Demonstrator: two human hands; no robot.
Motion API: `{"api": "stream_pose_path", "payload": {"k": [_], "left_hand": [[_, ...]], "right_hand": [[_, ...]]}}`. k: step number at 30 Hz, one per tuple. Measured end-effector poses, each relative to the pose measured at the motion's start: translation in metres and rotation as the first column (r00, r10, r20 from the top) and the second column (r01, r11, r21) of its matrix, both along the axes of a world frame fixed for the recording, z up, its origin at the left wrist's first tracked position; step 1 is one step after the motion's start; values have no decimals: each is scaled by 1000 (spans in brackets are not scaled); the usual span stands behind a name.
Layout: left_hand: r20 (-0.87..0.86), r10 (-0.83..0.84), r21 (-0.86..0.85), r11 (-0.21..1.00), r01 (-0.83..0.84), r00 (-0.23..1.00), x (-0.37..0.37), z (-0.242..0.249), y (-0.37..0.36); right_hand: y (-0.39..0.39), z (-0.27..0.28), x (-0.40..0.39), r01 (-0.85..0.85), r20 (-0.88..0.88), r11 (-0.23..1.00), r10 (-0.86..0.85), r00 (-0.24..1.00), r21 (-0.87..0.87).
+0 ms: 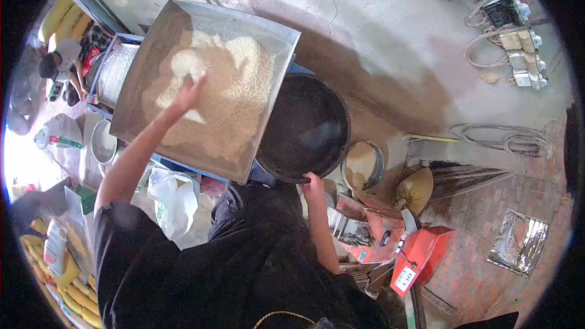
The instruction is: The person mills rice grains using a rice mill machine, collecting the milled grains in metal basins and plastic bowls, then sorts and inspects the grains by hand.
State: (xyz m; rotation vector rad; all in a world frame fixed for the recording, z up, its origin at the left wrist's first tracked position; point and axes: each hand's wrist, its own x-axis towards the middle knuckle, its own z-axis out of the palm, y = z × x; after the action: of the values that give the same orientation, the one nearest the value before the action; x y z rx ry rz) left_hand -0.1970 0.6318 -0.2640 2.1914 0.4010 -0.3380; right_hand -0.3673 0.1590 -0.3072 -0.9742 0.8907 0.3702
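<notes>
My left hand (190, 92) reaches over a large square metal hopper tray (141, 67), its fingers stretched out at the surface of the grain. Pale kernels (251, 64) and finer brownish grain (210, 137) lie heaped in this tray. Whether my fingertips are sunk into the grain, I cannot make out. Low on the right, my right hand (313, 186) grips the rim of a round black pan (304, 125), fingers curled under its near edge. The pan sits beside the tray's right side, and no contents show in it.
A bucket of grain (362, 166) and a yellowish sack (415, 189) stand right of the pan, near a red machine (426, 256). White plastic bags (172, 198) hang below the tray. Another person (64, 64) crouches at far left. Cables (518, 140) lie along the wall.
</notes>
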Motion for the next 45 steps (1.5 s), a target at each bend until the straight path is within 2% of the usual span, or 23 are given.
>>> {"api": "stream_pose_path", "payload": {"k": [4,6,7,9,12,16,18,19,20,22,24,25,26,28,29,31,32,34,35,38,41,43,45], "left_hand": [[0,-143,3,990,143,990,-39,77,-77],[168,-315,561,810,172,934,-49,96,-100],[166,-319,559,810,177,933,-44,105,-109],[145,-535,754,605,257,832,-31,118,-119],[118,-615,769,553,320,780,-9,95,-126],[21,-618,762,519,387,786,13,99,-128],[28,-634,745,528,407,773,30,81,-121],[40,-638,751,527,398,769,38,76,-120],[58,-587,724,582,371,807,46,71,-119],[84,-534,697,635,334,841,55,67,-123],[211,-124,346,937,45,970,60,60,-125],[218,-127,346,937,45,968,66,45,-123],[166,113,78,989,-128,980,73,23,-118],[52,323,-183,933,-309,945,74,33,-112],[-134,267,-656,698,-287,954,69,38,-101],[-260,120,-929,241,-282,958,56,69,-95],[-246,216,-954,117,-275,945,50,84,-101],[-283,319,-957,-161,-243,904,42,110,-107],[-284,324,-956,-163,-243,902,36,135,-114],[-8,302,-918,-381,113,953,24,173,-121],[34,331,-894,-411,177,943,17,198,-123],[-19,369,-923,-364,126,929,12,218,-128],[-70,408,-945,-319,70,910,14,203,-120]], "right_hand": [[-5,-11,-5,-6,11,1000,6,1000,5],[-4,-6,-5,-37,28,999,37,999,-13],[-5,-4,-4,-32,26,999,33,999,-14],[-4,-2,-4,-50,-5,997,50,999,-57],[-13,-22,-13,-227,131,946,261,956,-230],[-13,-27,-11,-115,80,961,139,987,-251],[-14,-14,-1,50,-64,992,-43,997,115],[-13,-16,-5,53,-49,992,-47,998,114],[-9,-18,-14,-91,131,986,109,985,-141],[-14,-31,-1,41,-102,998,-35,994,55],[-13,-38,-10,-54,31,996,56,998,-70],[-12,-37,-11,-96,91,986,109,990,-138],[-11,-36,-12,-129,147,969,161,976,-209],[-14,-32,-11,-43,60,999,44,997,-21],[-12,-31,-11,-43,63,999,44,997,-23],[-11,-32,-12,-181,74,943,209,975,-280],[-11,-33,-11,-223,65,904,264,962,-364],[-14,-35,-9,-30,-30,998,29,999,-60],[-14,-38,-7,-37,-31,998,35,999,-60],[-11,-36,-4,-11,-79,1000,11,997,0],[-5,-25,-3,64,-31,998,-65,997,-21],[-14,-34,-10,-154,61,982,162,985,-108],[-10,-18,-5,-73,-1,996,73,997,-41]]}}
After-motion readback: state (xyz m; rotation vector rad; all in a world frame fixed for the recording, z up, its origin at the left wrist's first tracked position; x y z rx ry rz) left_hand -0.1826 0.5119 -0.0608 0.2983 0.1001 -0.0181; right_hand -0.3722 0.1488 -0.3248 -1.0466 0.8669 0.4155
